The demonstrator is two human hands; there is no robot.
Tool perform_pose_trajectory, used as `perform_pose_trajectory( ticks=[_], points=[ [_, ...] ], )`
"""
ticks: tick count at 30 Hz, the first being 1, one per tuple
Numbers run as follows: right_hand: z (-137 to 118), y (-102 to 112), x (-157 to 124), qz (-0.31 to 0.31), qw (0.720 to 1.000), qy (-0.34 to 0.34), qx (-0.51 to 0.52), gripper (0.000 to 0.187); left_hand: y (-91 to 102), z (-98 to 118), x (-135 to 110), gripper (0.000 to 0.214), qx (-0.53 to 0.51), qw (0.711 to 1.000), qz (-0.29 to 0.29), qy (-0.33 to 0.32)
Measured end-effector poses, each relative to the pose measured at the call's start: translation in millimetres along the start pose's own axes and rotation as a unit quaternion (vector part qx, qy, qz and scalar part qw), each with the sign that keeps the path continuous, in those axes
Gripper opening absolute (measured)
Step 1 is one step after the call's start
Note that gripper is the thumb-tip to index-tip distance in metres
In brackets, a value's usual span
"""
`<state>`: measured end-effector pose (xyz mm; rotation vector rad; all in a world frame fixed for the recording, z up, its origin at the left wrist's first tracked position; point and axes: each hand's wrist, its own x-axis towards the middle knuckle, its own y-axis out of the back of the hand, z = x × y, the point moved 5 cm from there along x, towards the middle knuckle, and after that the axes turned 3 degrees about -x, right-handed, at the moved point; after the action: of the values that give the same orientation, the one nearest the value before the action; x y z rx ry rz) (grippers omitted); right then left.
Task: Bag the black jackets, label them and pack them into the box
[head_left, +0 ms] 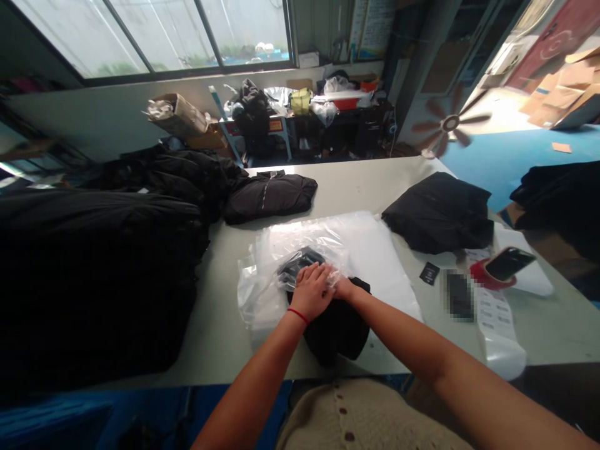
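Observation:
A black folded garment (338,331) lies in front of me, its far end inside a clear plastic bag (300,256). My left hand (315,287), with a red string on the wrist, rests on the bag and garment with its fingers laid out. Close beside it, my right hand (342,287) is at the bag's mouth on the garment; its fingertips are hidden by the film and my left hand. Beneath both lies a stack of clear plastic bags (370,237).
Black garments (94,269) are piled high at left, with a folded black garment (272,195) behind. To the right are a black cloth (438,212), a black tag (429,273), a label strip (497,312) and a phone (510,262) on a red holder. A fan (450,123) stands at the far edge.

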<state>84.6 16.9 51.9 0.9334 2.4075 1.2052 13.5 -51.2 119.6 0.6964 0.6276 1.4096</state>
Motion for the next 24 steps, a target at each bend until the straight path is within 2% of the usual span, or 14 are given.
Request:
perform_pose_trajectory(
  ticks=[1,3,6,8,10,12,14,17,21,24],
  points=[
    [6,5,-3,-0.016,1.000,0.010,0.011,0.023,0.8,-7,-5,0.059,0.033,0.999,0.026,0.023],
    [26,19,-11,-0.009,0.999,-0.022,0.028,0.030,4.6,-26,-15,0.063,0.088,0.991,0.076,0.073],
    [61,41,-27,0.051,0.985,-0.163,-0.020,0.036,13.4,-49,-30,0.049,0.157,0.971,0.145,0.110],
    [78,50,-38,0.106,0.955,-0.266,-0.078,0.038,19.9,-52,-39,0.035,0.184,0.961,0.187,0.084],
    [80,50,-45,0.167,0.926,-0.311,-0.137,0.045,27.9,-46,-49,0.028,0.202,0.948,0.244,0.031],
    [66,38,-52,0.214,0.917,-0.285,-0.179,0.055,36.4,-35,-63,0.025,0.219,0.924,0.312,-0.014],
    [44,20,-63,0.246,0.924,-0.216,-0.196,0.065,41.9,-27,-76,0.023,0.226,0.909,0.349,-0.039],
    [6,-7,-88,0.255,0.943,-0.088,-0.193,0.066,40.8,-23,-90,0.026,0.208,0.924,0.316,-0.061],
    [-37,-47,-100,0.128,0.975,0.084,-0.162,0.059,28.6,-23,-104,0.028,0.173,0.951,0.244,-0.077],
    [-65,-85,-80,0.059,0.982,0.122,-0.133,0.062,15.2,-20,-111,0.034,0.155,0.961,0.208,-0.095]
  ],
)
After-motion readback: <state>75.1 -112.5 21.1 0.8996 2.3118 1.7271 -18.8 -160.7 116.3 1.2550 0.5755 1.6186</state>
